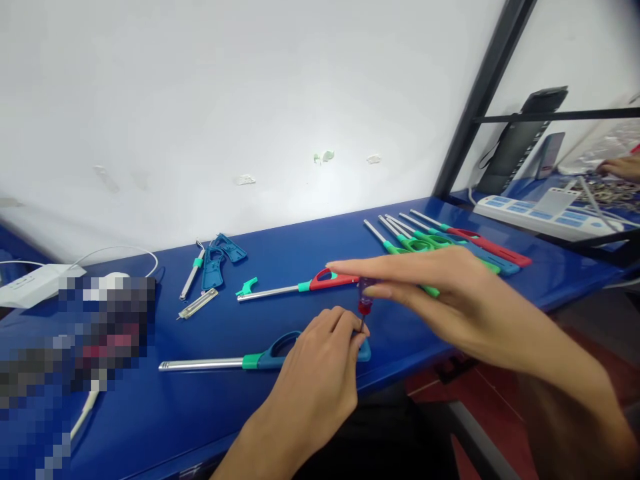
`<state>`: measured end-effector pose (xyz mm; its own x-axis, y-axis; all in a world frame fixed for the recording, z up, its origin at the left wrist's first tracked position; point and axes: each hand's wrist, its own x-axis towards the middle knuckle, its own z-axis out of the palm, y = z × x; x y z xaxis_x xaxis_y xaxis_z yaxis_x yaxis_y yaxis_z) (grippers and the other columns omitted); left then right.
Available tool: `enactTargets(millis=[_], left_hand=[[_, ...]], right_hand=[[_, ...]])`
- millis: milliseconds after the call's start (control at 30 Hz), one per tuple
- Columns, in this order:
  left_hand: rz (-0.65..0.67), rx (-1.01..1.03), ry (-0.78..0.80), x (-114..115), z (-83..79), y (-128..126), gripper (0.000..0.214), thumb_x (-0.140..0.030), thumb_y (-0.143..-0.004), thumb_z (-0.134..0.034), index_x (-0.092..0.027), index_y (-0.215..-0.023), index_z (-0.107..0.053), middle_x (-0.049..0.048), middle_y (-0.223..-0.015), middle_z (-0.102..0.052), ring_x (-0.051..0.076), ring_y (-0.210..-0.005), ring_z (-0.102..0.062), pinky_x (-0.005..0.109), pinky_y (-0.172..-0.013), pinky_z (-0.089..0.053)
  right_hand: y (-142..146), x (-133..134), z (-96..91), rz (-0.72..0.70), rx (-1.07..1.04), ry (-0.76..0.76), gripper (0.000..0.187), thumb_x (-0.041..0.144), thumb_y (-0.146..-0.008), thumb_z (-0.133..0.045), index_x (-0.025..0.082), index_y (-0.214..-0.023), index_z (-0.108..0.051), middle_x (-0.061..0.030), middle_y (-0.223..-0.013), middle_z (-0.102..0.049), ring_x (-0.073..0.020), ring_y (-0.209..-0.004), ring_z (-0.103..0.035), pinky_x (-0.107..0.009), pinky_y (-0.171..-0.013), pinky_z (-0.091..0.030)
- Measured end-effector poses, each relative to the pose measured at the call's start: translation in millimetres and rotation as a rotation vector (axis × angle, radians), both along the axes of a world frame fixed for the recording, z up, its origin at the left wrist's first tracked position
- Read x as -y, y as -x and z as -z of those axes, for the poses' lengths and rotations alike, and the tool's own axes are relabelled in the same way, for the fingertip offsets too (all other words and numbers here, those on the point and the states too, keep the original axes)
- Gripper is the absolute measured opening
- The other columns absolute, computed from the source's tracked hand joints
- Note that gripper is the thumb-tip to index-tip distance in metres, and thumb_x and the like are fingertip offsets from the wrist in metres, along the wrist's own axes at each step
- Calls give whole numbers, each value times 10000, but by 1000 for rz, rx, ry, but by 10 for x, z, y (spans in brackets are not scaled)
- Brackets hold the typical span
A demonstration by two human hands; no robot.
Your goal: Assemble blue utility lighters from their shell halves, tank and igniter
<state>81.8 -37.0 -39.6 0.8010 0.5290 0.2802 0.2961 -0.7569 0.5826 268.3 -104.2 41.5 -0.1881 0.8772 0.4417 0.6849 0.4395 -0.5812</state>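
Head view: right hand pinches a screwdriver upright between its fingers; left hand grips a blue-handled long-necked lighter against the surface

The near gas lighter is dark blue at the handle, green at the collar and silver at the barrel; the screwdriver is translucent purple with a red collar; the lighter behind is red, green and silver; the tabletop is plain blue.
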Motion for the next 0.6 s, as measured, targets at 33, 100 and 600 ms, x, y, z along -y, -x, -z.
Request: enactTargets(millis=[33,100,600], left_hand=[[3,2,-5,0,3,0,202,-153,-1076,-397,-216,-1014,-579,41,-1051,-660,244,-973,-614,416,-885,-506],[7,6,-10,5,15,1,217,-148,-1078,-384,-215,-1027,-584,44,-1069,-666,246,-991,-619,431,-914,-507],[6,-63,-78,36,12,8,168,-107,-1048,-451,-184,-1077,-598,79,-1141,-687,253,-1061,-648,421,-969,-549]], right_hand=[[-3,4,-12,4,-34,32,339,281,-1040,-596,361,-1340,-732,39,-1207,-819,-209,-997,-799,-292,-838,-619],[12,-2,-28,48,-111,57,212,289,-999,-659,349,-1126,-818,46,-1133,-835,-223,-973,-800,-302,-833,-628],[156,-19,50,242,-68,-13,255,545,-927,-716,293,-957,-735,-23,-997,-820,-257,-913,-788,-320,-769,-642]])
